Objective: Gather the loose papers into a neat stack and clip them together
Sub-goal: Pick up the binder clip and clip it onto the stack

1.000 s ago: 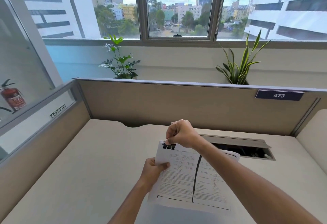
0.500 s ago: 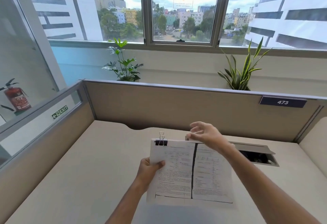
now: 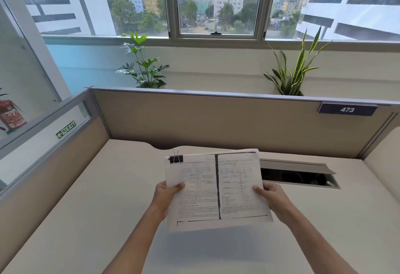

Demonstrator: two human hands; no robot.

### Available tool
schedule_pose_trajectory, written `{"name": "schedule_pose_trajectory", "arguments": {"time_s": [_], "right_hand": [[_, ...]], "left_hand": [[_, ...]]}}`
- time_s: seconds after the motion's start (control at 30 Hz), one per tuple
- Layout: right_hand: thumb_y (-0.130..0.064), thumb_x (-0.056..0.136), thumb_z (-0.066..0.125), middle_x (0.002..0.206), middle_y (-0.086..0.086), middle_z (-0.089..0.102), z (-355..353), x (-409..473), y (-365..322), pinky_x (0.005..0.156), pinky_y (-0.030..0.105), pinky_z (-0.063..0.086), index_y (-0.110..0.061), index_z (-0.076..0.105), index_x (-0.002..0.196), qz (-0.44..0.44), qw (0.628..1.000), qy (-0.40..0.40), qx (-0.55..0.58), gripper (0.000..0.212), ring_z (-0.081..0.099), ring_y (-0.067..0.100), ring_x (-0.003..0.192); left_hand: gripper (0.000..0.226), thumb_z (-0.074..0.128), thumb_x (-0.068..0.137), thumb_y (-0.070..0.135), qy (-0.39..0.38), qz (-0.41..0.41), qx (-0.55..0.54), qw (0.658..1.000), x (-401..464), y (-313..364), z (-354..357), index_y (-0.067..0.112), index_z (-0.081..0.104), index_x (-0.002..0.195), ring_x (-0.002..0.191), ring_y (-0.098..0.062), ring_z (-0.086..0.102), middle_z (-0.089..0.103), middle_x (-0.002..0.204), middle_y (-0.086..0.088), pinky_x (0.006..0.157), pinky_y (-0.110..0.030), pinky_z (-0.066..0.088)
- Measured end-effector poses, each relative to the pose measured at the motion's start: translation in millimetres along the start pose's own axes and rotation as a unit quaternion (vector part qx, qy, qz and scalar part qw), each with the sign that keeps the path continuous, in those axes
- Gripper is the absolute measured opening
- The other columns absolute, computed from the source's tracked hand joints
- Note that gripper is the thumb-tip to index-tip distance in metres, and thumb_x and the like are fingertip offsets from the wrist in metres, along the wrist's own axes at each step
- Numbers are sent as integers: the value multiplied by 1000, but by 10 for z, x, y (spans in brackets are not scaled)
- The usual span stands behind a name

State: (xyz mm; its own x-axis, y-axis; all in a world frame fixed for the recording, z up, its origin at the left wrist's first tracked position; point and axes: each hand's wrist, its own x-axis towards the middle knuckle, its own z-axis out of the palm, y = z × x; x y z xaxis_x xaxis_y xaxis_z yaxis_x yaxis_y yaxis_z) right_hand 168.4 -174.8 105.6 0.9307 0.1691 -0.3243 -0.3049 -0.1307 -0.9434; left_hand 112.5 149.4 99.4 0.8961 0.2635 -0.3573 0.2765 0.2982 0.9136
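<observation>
A stack of printed papers (image 3: 216, 189) with diagrams and text hangs in the air above the desk, its sheets lined up. A black binder clip (image 3: 176, 158) with silver handles grips the stack's top left corner. My left hand (image 3: 166, 193) holds the stack's left edge, thumb on the front. My right hand (image 3: 271, 195) holds the right edge the same way.
The beige desk (image 3: 97, 198) is walled by cubicle partitions at the back and left. An open cable tray (image 3: 298, 176) is set into the desk at the back right. Two potted plants stand behind the back partition.
My right hand let go of the binder clip at the top left corner and moved down to grip the stack's right edge. The stack rose a little.
</observation>
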Motion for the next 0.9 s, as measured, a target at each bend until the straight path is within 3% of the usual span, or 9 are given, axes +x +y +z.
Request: {"name": "schedule_pose_trajectory", "arguments": {"time_s": [0.27,0.43,0.57,0.7,0.9], "right_hand": [[1,90,58,88,14,77,522,542,296,76,41,59,1,72,89,40,998,50,-7,14,73,30,81],[-6,87,62,85,7,78,834,995,527,79,45,59,-9,74,82,68,995,57,-37,14,74,25,80],[-11,85,66,86,4,78,1002,1329,689,82,46,59,-10,75,86,98,991,72,-55,10,73,24,81],[-13,83,68,89,6,76,1084,1571,693,82,41,58,-11,75,88,109,985,104,-86,8,71,26,83],[-19,79,73,87,6,73,1111,1838,748,76,36,55,-10,74,86,120,973,130,-148,11,68,27,84]], "left_hand": [[21,72,79,-3,33,-48,39,998,618,-77,-340,0,70,100,88,-37,73,76,98,-20,76,-45,59],[24,73,77,-4,72,-58,70,993,1127,-86,-577,-3,71,100,87,-40,72,75,97,-22,82,-51,58],[23,74,75,-6,80,-57,96,991,1510,-96,-644,-1,72,97,87,-38,72,75,98,-21,82,-47,58],[26,72,77,-7,77,-56,111,989,1801,-86,-619,-1,70,102,80,-31,71,73,92,-16,71,-35,58],[25,73,77,-4,80,-69,130,986,2096,-228,-637,2,71,101,79,-30,70,72,99,-17,74,-36,58]]}}
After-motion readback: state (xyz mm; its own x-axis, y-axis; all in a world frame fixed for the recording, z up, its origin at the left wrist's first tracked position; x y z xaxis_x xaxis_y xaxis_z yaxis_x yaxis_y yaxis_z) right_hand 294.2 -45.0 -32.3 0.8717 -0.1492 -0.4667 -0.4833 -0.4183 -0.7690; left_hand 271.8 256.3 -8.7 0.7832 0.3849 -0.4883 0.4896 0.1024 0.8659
